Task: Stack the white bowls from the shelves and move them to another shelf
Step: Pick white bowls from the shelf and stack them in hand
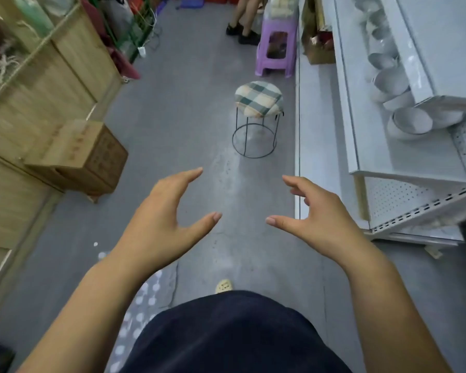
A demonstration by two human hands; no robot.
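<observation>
Several white bowls [412, 121] lie in a row on a middle shelf of the white metal shelving unit [366, 130] at the right; most rest on their sides or nested, partly hidden under the shelf above. My left hand [167, 219] and my right hand [315, 214] are held out in front of me over the grey aisle floor, palms facing each other, fingers spread and curved. Both hands hold nothing. They are well to the left of and below the bowls, apart from the shelving.
A round stool with a checked cushion [258, 99] stands in the aisle ahead, a purple plastic stool [276, 51] behind it. Another person's legs [244, 20] are at the far end. Wooden cabinets [38, 109] and a cardboard box [86, 154] line the left.
</observation>
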